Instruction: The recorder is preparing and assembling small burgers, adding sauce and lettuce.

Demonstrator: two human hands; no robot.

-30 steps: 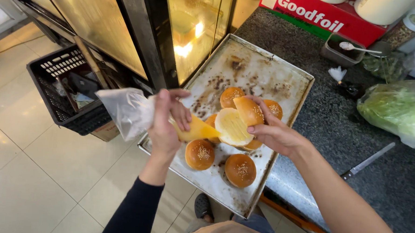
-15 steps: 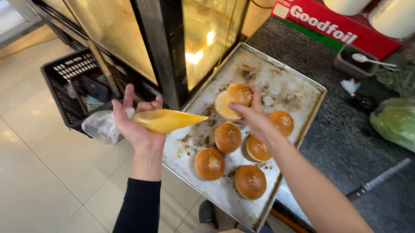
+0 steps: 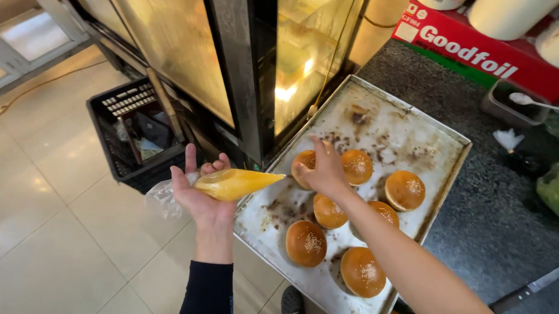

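Head view: the left hand is cupped half open w/ a yellow piping bag lying loose in the palm, tip toward 3 o'clock, and since no fingers wrap it, it could roll off & drop to the floor. The right hand is curled on a bun at the tray's 9 o'clock side; the grip looks shut on it, but a hard squeeze could squash it. The tray's near corner hangs off the bench at 6 o'clock, so a bump could tip it.
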